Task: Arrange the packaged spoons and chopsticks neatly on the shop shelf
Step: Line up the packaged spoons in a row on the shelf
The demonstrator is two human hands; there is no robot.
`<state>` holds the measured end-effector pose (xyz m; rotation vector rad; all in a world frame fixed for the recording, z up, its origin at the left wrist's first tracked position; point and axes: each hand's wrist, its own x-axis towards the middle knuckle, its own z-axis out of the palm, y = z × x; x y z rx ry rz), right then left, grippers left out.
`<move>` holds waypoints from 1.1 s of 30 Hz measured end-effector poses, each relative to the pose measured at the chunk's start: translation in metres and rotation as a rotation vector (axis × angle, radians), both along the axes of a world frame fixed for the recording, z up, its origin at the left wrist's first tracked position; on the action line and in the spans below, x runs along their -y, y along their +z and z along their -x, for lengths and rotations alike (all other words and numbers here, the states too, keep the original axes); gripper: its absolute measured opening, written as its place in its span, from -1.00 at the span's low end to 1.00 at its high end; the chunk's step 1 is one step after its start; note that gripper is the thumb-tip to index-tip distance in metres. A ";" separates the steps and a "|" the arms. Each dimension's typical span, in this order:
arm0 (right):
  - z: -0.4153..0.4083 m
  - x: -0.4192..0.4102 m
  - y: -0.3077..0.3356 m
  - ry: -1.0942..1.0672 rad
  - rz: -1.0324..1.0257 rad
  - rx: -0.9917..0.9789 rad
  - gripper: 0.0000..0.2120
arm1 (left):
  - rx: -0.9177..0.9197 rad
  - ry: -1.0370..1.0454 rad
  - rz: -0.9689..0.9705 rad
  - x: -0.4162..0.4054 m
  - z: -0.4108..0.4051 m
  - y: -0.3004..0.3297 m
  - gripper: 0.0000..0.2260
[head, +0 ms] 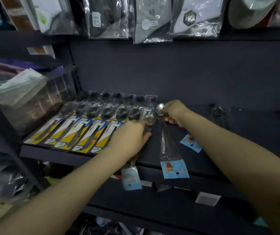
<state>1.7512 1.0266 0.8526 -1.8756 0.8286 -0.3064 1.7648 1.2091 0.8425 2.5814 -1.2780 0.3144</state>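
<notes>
No brand or writing can be read; the print on the yellow-and-blue cards is blurred, and the blue cards show only a small red-orange figure and a dark dot. On the dark shelf (203, 92) a row of packaged spoons (84, 126) lies side by side at the left, bowls toward the back wall, handles slanting to the front edge. Just right of the row a clear-sleeved spoon (168, 141) runs back to front, bowl at the back, its blue card hanging over the shelf's front lip; a second blue-carded spoon (148, 122) lies beside it, bowl rearward, its card hanging below the edge. The left hand (129, 138) lies flat, fingers fairly straight, pressing that second spoon; the right hand (175, 112) has curled fingers pinching the first spoon's bowl end. Socks in clear bags (152, 19) hang above.
</notes>
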 end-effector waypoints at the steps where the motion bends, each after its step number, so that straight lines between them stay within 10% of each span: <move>1: -0.002 -0.001 -0.001 -0.008 0.003 -0.028 -0.78 | 0.081 -0.040 0.001 -0.003 -0.001 0.002 -0.68; 10: 0.001 -0.007 -0.003 -0.065 0.191 -0.089 -0.73 | -0.027 -0.497 -0.388 -0.055 -0.033 -0.010 -0.40; 25: 0.016 -0.012 -0.016 -0.110 0.555 -0.068 -0.82 | -0.021 -0.443 -0.353 -0.021 -0.040 -0.009 -0.54; 33: 0.093 0.049 -0.002 -0.329 0.906 -0.375 -0.63 | -0.013 -0.530 0.010 0.009 -0.015 0.018 -0.65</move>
